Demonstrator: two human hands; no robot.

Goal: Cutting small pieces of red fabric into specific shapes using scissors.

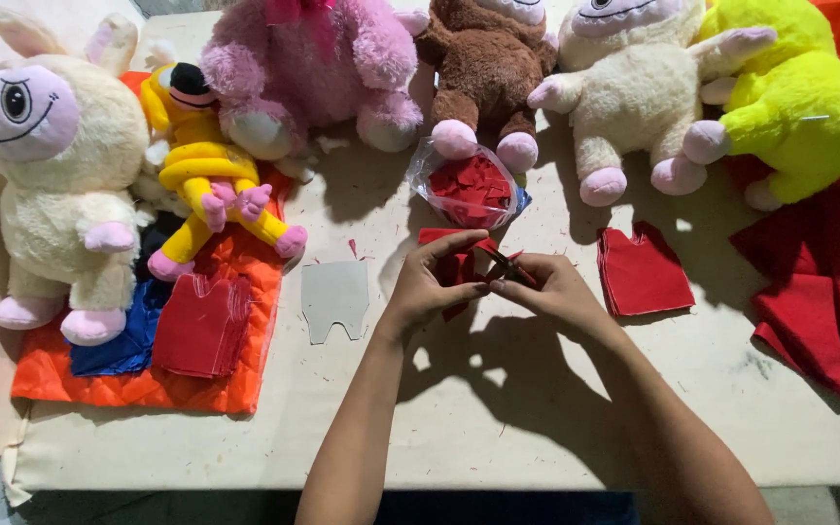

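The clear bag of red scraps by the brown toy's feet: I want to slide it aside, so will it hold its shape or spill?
The clear bag looks like thin, crinkled film, so it would probably sag and deform rather than slide stiffly. Its mouth appears open, so the red scraps might spill if it tips. The contents look like small fabric pieces, so it is likely light.

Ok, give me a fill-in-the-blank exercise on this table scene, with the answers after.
1. Both hands, left hand and right hand, hold a piece of ____ fabric.
2. The clear plastic bag of red scraps lies in front of the ____ plush toy.
3. The small yellow doll lies on an ____ quilted cloth.

Answers: red; brown; orange
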